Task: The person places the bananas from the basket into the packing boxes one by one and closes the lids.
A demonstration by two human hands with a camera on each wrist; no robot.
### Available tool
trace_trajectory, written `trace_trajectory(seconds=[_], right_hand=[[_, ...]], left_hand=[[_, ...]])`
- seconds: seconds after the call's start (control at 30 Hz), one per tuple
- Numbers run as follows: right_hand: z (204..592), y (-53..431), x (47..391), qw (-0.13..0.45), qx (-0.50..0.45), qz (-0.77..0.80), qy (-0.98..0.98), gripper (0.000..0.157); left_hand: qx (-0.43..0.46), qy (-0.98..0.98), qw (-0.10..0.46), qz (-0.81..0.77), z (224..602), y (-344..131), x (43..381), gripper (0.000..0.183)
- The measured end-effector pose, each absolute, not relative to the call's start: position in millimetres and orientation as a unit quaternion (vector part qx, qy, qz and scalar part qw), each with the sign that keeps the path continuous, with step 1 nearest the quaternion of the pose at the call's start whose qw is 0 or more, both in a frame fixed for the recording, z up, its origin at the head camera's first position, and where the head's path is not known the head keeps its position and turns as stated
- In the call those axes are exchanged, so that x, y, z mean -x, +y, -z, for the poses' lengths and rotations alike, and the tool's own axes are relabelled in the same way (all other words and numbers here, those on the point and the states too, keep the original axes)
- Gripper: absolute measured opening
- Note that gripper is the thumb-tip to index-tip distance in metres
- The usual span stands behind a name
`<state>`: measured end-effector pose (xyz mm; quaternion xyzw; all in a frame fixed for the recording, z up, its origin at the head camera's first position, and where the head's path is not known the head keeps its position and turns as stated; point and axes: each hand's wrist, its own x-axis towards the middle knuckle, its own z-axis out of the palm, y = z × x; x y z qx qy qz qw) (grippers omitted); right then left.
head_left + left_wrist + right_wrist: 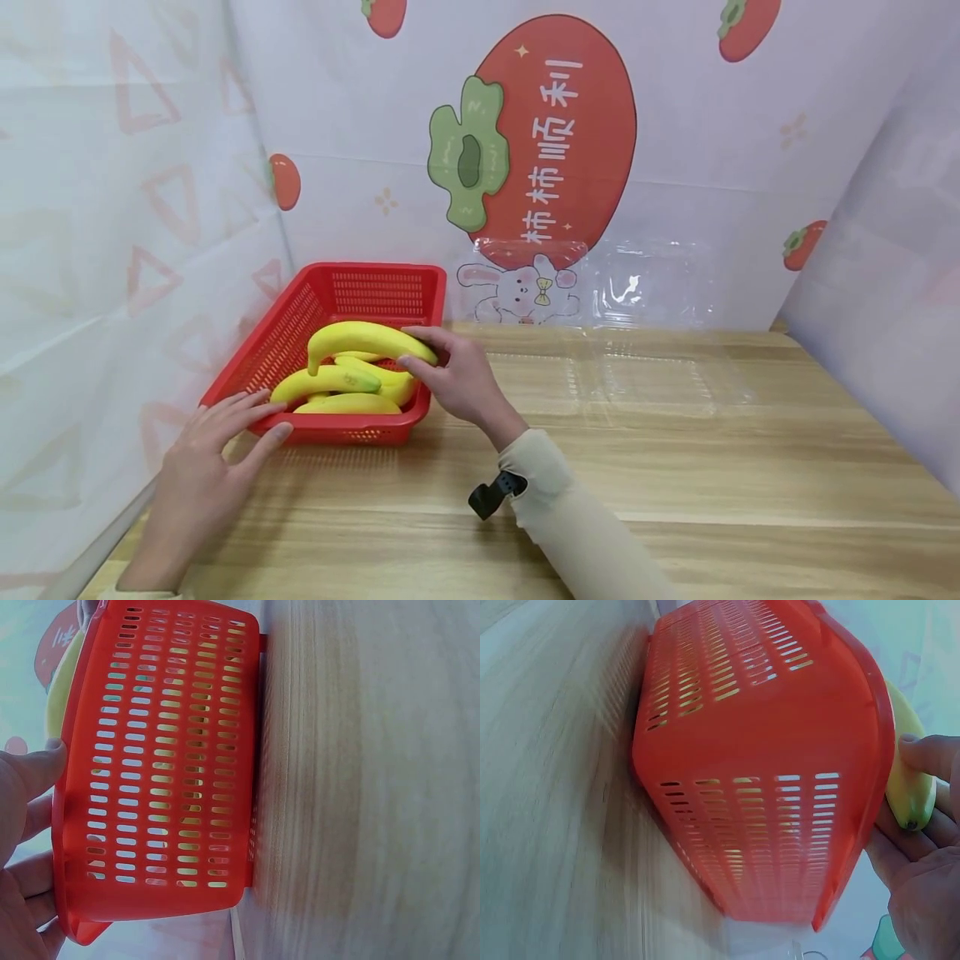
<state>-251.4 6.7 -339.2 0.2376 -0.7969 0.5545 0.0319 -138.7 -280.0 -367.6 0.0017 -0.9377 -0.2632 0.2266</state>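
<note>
A red plastic basket with slotted walls stands on the table, several yellow bananas piled inside. My right hand grips one end of the uppermost banana, thumb on the near side and fingers beyond. In the right wrist view, that banana's tip shows between thumb and fingers, just past the basket rim. My left hand rests at the basket's near left corner with fingers fairly straight. Its thumb touches the rim in the left wrist view.
Clear plastic clamshell containers stand with lids raised, right of the basket on the wooden table. Cloth walls printed with persimmons and a rabbit enclose the back and sides. A black strap hangs at my right cuff.
</note>
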Motion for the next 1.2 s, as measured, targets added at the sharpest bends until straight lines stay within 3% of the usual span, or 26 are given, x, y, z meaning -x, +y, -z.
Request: trace_trajectory(seconds=[0.57, 1.2], right_hand=[[325, 60, 251, 0.105, -0.239, -0.545, -0.797, 0.04], [326, 156, 255, 0.167, -0.182, -0.484, -0.84, 0.042]], left_hand=[[-0.028, -0.943, 0.211, 0.257, 369, -277, 139, 0.054], [-0.034, -0.946, 0.207, 0.249, 370, -276, 140, 0.055]])
